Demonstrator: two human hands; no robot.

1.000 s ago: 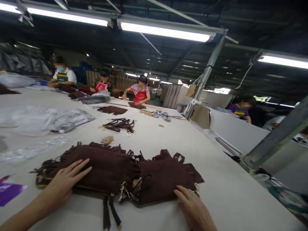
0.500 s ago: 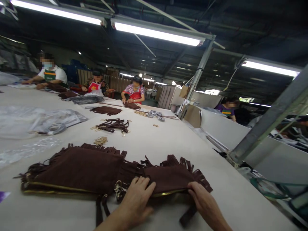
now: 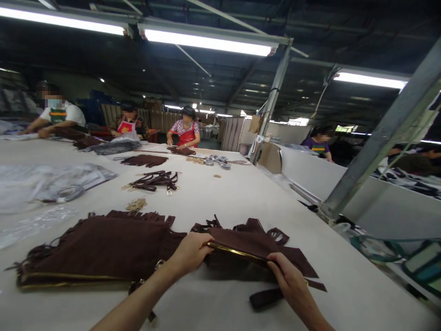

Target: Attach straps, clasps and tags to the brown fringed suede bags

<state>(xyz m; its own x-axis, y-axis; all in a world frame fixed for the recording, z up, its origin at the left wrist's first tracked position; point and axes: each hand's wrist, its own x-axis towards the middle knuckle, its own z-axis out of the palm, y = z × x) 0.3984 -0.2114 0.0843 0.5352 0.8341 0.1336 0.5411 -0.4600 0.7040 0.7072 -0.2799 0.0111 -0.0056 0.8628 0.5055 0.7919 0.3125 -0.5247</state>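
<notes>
A dark brown fringed bag (image 3: 241, 241) with a gold zipper along its near edge is held by both hands, that edge lifted off the table. My left hand (image 3: 195, 250) pinches the zipper edge at its left end. At the right end, my right hand (image 3: 284, 271) grips the same edge between thumb and fingers. A dark strap (image 3: 265, 299) lies on the table below the bag, beside my right hand. Left of my left hand rests a stack of similar brown fringed bags (image 3: 103, 246), gold zippers facing me. Metal clasps (image 3: 159, 265) show partly behind my left forearm.
Farther up the white table (image 3: 193, 202) lie brown straps (image 3: 153, 180), small tan tags (image 3: 136, 204), another fringed piece (image 3: 144, 160) and clear plastic bags (image 3: 51, 179). Several co-workers sit beyond, one in a red apron (image 3: 188, 137). A metal post (image 3: 379, 133) rises at the right.
Both hands have closed on the bag's zipper edge and raised it from the table. My left hand moved up from beside the bag onto its edge. The view has shifted slightly right.
</notes>
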